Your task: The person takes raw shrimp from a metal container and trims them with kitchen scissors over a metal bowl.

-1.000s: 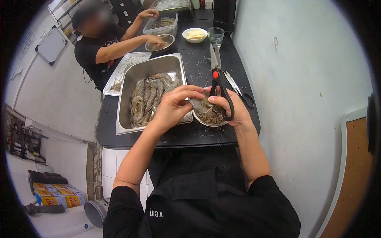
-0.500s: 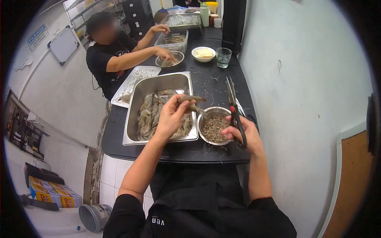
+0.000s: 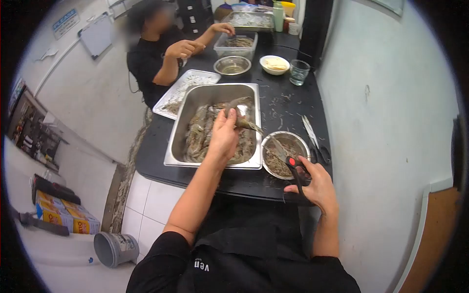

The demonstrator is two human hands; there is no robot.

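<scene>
My left hand [image 3: 224, 136] is closed on a shrimp [image 3: 250, 126] over the right side of a deep steel pan [image 3: 210, 93]. The shrimp's tail end points right, toward a round metal bowl [image 3: 294, 138] of thin trimmings. In my right hand [image 3: 316, 183] is a pair of black-handled scissors [image 3: 294, 165] with a red pivot. Their blades point up and left over the bowl, apart from the shrimp as far as I can see. Several whole shrimp [image 3: 198, 129] lie in the pan.
A second pair of scissors [image 3: 309, 132] lies right of the bowl. Across the table a co-worker [image 3: 154, 53] reaches over a plastic tub [image 3: 239, 52] and a metal bowl [image 3: 232, 66]. A white tray [image 3: 200, 77], white bowl [image 3: 274, 65] and glass [image 3: 299, 73] stand nearby; a wall [image 3: 381, 122] borders the right.
The scissors have tipped from upright to pointing left over the bowl. My left hand's shrimp now angles down to the right. The co-worker's hand has lifted from the metal bowl. The view has shifted.
</scene>
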